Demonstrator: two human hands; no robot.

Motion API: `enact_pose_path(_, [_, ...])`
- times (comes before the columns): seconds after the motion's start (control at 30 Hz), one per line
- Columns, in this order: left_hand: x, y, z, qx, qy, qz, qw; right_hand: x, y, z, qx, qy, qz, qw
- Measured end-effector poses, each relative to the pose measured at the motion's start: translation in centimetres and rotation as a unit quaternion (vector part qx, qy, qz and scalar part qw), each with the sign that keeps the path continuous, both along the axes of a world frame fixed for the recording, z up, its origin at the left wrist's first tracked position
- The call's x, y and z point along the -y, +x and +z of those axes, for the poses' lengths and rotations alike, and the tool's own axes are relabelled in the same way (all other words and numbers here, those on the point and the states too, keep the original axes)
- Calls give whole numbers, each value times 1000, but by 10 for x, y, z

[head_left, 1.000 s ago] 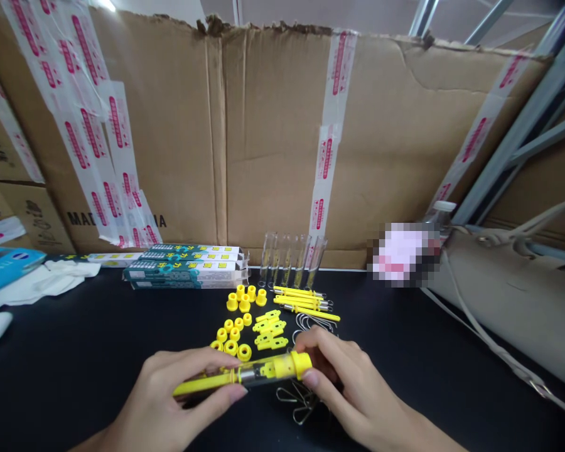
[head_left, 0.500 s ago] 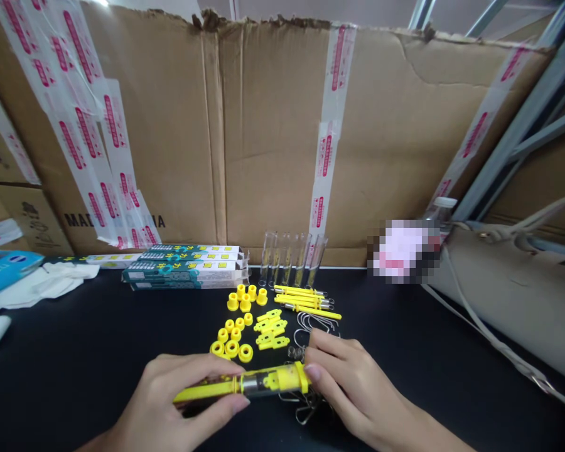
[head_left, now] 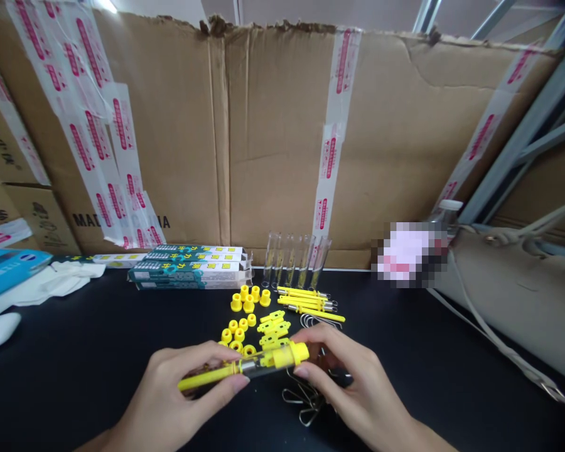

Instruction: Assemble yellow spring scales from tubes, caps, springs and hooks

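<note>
One clear tube (head_left: pixel 266 369) is between your two hands, a yellow stick (head_left: pixel 211 378) inside it and a yellow cap (head_left: pixel 300 353) at its right end. Your left hand (head_left: pixel 169 395) grips the tube between thumb and fingers, covering part of its left end. Your right hand (head_left: pixel 353 373) is half curled around the capped end, thumb and forefinger parted; you cannot tell from here whether they touch the cap. Just beyond the tube on the worktop (head_left: pixel 66 351) sit yellow rings (head_left: pixel 239 334) and flat yellow pieces (head_left: pixel 275 326), some partly hidden behind it. Farther beyond it lie yellow sticks with metal loops (head_left: pixel 308 304), then upright clear tubes (head_left: pixel 289 263) and, to their left, printed boxes (head_left: pixel 193 276). Wire clips (head_left: pixel 306 402) lie on your side of the tube's capped end, your right hand blocking some.
</note>
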State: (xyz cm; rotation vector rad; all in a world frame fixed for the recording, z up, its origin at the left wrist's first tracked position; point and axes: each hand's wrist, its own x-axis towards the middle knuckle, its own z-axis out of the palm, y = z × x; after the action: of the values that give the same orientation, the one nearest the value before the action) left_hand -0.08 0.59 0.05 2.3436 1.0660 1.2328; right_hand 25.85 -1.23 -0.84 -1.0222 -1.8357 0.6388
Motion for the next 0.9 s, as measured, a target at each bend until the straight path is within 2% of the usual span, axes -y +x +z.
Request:
enact_pose_path(0.03, [0,-1,-2,0,2,1,1000,1,-3,-2,-62,-55,6,997])
enact_pose_path(0.1, [1,-2,-5,1,-4,-2,1000,2,-10,-3,-187,-154,27,970])
enact_pose_path(0.2, [3,-2,-7,-7,-27,-14,999,3,-16,1,-309,-211,60,925])
enact_pose_path(0.33, [5,-1,-7,-27,-32,-26,999,0,-17,9,-378,-243,80,890])
enact_pose_path(0.5, [9,-1,-8,-50,-7,-20,999,1,-19,12,-439,-315,36,841])
enact_pose_path(0.63, [12,-4,-3,-49,7,-34,998,7,-26,16,-478,-366,40,797])
enact_pose_path(0.73, [14,-6,0,-27,-40,-44,998,9,-27,17,-481,-370,55,793])
enact_pose_path(0.9, [16,-6,-3,4,-157,-93,983,6,-19,16,-470,-338,72,812])
